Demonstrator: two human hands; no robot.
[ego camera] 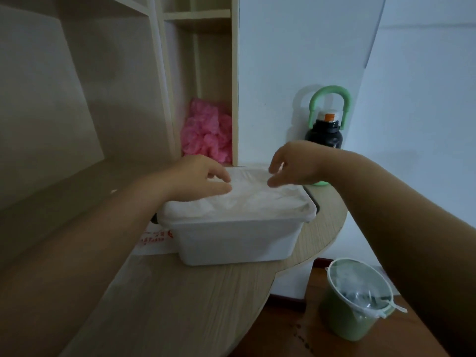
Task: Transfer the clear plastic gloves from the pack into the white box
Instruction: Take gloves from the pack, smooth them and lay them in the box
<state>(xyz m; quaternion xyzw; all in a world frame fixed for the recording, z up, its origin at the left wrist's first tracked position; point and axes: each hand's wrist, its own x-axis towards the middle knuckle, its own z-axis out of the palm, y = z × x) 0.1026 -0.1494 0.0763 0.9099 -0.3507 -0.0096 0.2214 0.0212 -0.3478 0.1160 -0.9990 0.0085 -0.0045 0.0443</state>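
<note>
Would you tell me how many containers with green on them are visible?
2: the green-handled bottle by the wall; the green bin on the floor, lower right.

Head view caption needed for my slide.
Left hand and right hand pinch clear gloves heaped in the white box.
</note>
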